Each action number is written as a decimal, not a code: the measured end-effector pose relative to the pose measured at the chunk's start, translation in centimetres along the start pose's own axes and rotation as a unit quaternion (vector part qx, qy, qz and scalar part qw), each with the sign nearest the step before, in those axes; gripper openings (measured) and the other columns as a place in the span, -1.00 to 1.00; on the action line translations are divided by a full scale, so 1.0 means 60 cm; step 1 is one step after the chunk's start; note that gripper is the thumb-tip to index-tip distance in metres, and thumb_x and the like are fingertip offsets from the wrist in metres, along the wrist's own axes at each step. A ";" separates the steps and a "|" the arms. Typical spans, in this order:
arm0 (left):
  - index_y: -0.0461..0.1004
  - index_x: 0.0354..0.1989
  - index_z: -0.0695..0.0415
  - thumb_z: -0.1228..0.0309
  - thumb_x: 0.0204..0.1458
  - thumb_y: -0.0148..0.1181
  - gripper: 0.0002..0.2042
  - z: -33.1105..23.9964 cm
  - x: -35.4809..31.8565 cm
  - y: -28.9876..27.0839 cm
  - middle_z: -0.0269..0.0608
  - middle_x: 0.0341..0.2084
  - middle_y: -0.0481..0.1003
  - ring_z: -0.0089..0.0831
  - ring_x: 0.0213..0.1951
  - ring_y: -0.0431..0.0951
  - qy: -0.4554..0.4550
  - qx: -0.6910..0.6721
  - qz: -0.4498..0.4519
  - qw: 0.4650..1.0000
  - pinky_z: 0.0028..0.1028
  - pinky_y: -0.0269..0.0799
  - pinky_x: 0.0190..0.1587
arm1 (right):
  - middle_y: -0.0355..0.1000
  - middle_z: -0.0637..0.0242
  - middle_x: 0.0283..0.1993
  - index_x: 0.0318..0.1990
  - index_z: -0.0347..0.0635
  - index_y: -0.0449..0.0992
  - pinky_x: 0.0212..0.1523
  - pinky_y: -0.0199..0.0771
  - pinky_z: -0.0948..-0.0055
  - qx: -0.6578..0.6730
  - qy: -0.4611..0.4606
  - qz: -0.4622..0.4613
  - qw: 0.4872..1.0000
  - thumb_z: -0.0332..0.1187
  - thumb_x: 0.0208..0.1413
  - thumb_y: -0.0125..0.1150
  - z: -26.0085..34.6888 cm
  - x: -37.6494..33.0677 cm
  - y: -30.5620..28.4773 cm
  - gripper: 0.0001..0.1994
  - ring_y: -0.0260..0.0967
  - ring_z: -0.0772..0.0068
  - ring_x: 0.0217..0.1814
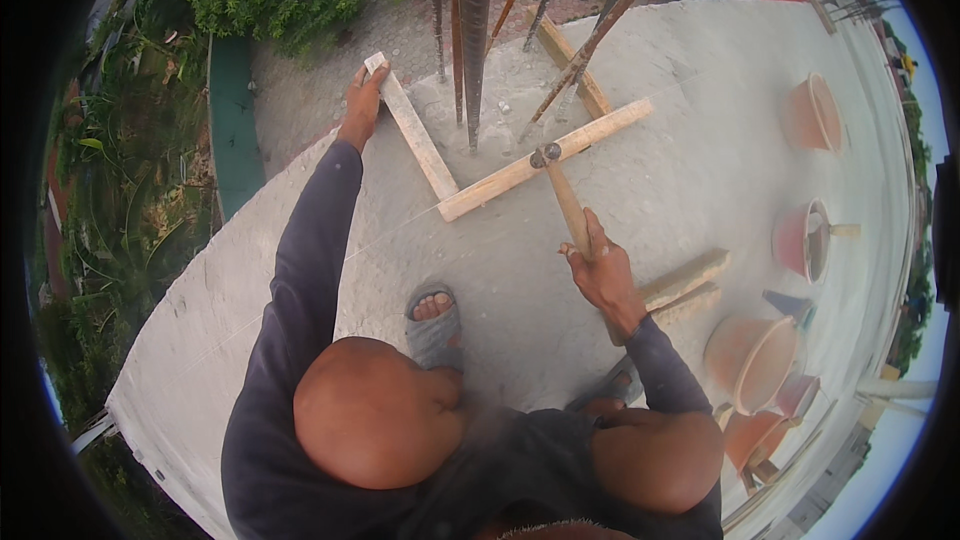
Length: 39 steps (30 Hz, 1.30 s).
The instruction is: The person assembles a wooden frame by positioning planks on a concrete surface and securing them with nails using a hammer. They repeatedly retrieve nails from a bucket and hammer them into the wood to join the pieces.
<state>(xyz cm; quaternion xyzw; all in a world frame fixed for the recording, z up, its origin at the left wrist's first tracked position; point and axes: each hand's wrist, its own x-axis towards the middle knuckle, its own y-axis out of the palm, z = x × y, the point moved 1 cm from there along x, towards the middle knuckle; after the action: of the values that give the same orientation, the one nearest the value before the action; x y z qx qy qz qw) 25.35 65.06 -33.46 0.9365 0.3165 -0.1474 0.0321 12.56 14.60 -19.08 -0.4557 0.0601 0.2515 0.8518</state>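
My left hand point(361, 108) grips the far end of a pale wooden strip point(415, 130). The strip's near end meets the left end of a second wooden strip point(550, 162) at a corner. My right hand point(603, 280) is closed round the wooden handle of a hammer point(568, 198). The hammer's dark head lies over the second strip near its middle; whether it touches the wood I cannot tell. A third wooden piece point(575, 65) runs back from that strip's right part. Together the pieces border several upright rusty steel bars point(473, 50) that rise from the concrete.
The concrete slab point(240, 310) drops off at its left edge toward greenery. Two loose wooden pieces point(685, 280) lie beside my right hand. Several reddish buckets, one a tub point(750, 360), stand along the right. A thin string point(390, 237) crosses the slab. My sandalled foot point(434, 325) is near the corner.
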 end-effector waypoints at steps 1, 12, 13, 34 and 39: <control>0.17 0.55 0.29 0.01 0.13 0.47 -0.07 0.003 -0.001 -0.001 0.07 0.21 0.53 -0.20 0.18 0.58 -0.007 0.011 -0.022 1.000 -0.24 0.49 0.21 | 0.61 -0.21 0.03 0.56 -0.20 0.09 -0.06 0.65 0.00 0.011 -0.026 -0.014 1.000 -0.29 0.28 0.29 -0.003 0.000 0.004 -0.24 0.63 -0.30 -0.04; 0.29 0.44 0.15 0.26 0.35 0.06 -0.48 0.022 -0.035 -0.140 0.05 0.06 0.61 -0.43 -0.36 0.51 -0.105 -0.095 -0.117 0.983 -0.42 0.40 -0.35 | 0.60 -0.31 -0.02 0.49 -0.23 0.17 -0.14 0.67 -0.03 0.045 -0.096 -0.002 0.994 -0.28 0.27 0.37 0.006 -0.028 0.009 -0.28 0.62 -0.39 -0.10; 0.30 0.43 0.14 0.26 0.36 0.06 -0.50 0.019 -0.050 -0.145 0.05 0.06 0.62 -0.42 -0.33 0.55 -0.125 -0.117 -0.131 0.976 -0.42 0.43 -0.32 | 0.60 -0.32 -0.02 0.49 -0.24 0.17 -0.16 0.67 -0.02 0.049 -0.097 0.004 0.994 -0.29 0.26 0.37 0.008 -0.029 0.009 -0.28 0.62 -0.38 -0.11; 0.73 -0.07 0.22 0.33 0.28 0.31 -0.77 -0.013 -0.256 -0.037 0.04 -0.28 0.69 -0.10 -0.28 0.67 0.275 0.260 0.071 0.923 -0.22 0.53 -0.16 | 0.62 -0.23 -0.13 0.50 -0.24 0.19 -0.16 0.65 -0.02 -0.179 -0.169 0.183 0.952 -0.26 0.25 0.39 0.115 -0.044 -0.162 -0.27 0.64 -0.31 -0.18; 0.71 -0.05 0.25 0.29 0.29 0.31 -0.74 0.003 -0.253 -0.034 0.03 -0.14 0.69 -0.11 -0.14 0.69 0.268 0.265 0.075 0.923 -0.23 0.53 -0.03 | 0.61 -0.21 -0.14 0.49 -0.30 0.17 -0.10 0.59 -0.05 -0.107 -0.129 0.194 0.967 -0.17 0.28 0.33 0.157 0.022 -0.112 -0.27 0.60 -0.34 -0.14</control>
<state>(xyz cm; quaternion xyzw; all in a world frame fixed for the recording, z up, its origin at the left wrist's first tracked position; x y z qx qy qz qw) 12.59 57.77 -29.09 0.9364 0.1918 0.0331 -0.2920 15.76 19.60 -9.10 -0.4872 0.0100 0.4734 0.7338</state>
